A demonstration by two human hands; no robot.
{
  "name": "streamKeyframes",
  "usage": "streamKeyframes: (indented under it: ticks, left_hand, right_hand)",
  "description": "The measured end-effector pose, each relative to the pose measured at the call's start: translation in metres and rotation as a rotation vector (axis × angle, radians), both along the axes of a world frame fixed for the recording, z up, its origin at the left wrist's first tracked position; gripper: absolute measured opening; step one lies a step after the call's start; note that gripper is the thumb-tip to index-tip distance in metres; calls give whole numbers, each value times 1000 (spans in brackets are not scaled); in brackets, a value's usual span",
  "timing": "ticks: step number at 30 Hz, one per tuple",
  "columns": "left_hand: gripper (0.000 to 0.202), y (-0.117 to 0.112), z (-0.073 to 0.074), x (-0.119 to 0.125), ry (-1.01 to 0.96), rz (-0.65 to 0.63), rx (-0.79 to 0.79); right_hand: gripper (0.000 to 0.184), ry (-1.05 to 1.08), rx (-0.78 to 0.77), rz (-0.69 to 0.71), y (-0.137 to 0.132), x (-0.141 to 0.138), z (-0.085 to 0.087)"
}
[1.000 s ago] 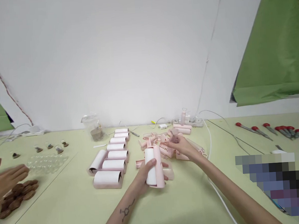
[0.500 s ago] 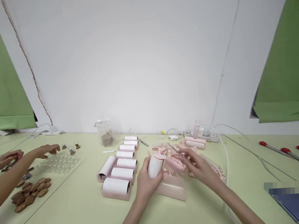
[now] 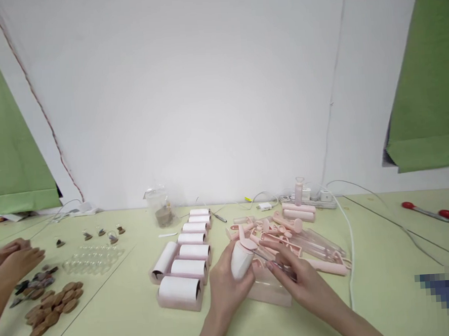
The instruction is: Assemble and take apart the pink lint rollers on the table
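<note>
At far left, a co-worker's hands point(image 3: 19, 259) were close together beside a heap of dark stones point(image 3: 36, 286), with brown oval pieces point(image 3: 56, 305) nearer the viewer. Next stood white rolls point(image 3: 179, 287) seated in pink holders. At centre, the person's left hand point(image 3: 229, 279) was wrapped around a white roll-shaped piece point(image 3: 240, 262), fingers closed on its sides, its pink-capped end tilted up. The right hand point(image 3: 297, 272) came in from the right, palm down, thumb and fingers pinched on a slim grey tool point(image 3: 286, 269), its tip near the pink cap point(image 3: 248, 244). Loose pink parts point(image 3: 279, 230) lay behind both hands. Any marking on the white plug point(image 3: 265, 206) was too small to read. Red-topped tools point(image 3: 446, 214) lay at far right.
</note>
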State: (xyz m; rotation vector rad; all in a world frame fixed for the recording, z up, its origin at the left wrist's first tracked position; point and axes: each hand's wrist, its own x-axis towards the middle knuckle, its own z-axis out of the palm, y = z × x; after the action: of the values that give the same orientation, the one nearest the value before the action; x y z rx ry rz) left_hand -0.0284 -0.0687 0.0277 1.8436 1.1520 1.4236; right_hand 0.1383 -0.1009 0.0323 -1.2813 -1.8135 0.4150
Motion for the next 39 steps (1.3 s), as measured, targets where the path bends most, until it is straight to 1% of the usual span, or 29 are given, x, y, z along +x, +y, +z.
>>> streamKeyframes:
  ticks: [2, 6, 10, 12, 14, 16, 20, 22, 24, 27, 28, 30, 31, 32, 34, 35, 36, 37, 39]
  left_hand:
    - [37, -1, 0, 1, 6, -11, 14]
    - [36, -2, -1, 0, 35, 57, -3]
    - [31, -1, -1, 0, 9, 72, -68]
    - [28, 0, -2, 2, -22, 98, -68]
    - [27, 1, -2, 4, -34, 159, -51]
    - [27, 2, -2, 5, -35, 193, -52]
    - [27, 2, -1, 7, -25, 193, -73]
    - [28, 3, 1, 8, -27, 222, -66]
    - [30, 6, 4, 8, -20, 239, -71]
    - [34, 12, 13, 6, -7, 243, -116]
    - [35, 14, 17, 5, -17, 214, -138]
    - [35, 15, 22, 6, -64, 113, -168]
    - [35, 13, 23, 8, -93, 34, -188]
    - [37, 11, 21, 11, -115, -67, -216]
    - [41, 6, 13, 17, -152, -268, -315]
    - [42, 3, 8, 20, -173, -349, -370]
    - [43, 1, 2, 22, -193, -405, -419]
    - [43, 0, -3, 24, -213, -431, -453]
    - [43, 0, -13, 25, -263, -411, -492]
  right_hand:
    - [42, 43, 10, 44, 0, -6, -5]
    - [39, 76, 125, 109, 1, -15, -15]
    - [41, 109, 166, 83, 3, -19, -24]
    - [41, 125, 190, 69, 4, -21, -25]
    - [41, 133, 207, 57, 4, -22, -25]
    - [40, 147, 213, 49, 4, -24, -25]
    - [38, 226, 190, 20, 5, -29, -24]
    - [37, 275, 165, 1, 6, -30, -23]
    - [36, 301, 127, -7, 6, -28, -21]
    - [35, 280, 102, -39, 4, -18, -13]
    - [33, 260, 115, -73, 3, -13, -9]
    - [30, 242, 137, -167, 2, -2, -2]
    - [28, 254, 123, -193, 3, 2, 1]
    - [27, 283, 90, -189, 4, 5, 4]
    - [35, 355, -22, -92, 9, 9, 6]
    - [39, 383, -74, -29, 12, 9, 6]
    - [39, 403, -107, 20, 15, 9, 4]
    - [36, 417, -126, 42, 18, 8, 1]
    - [31, 450, -142, 23, 23, 6, -6]
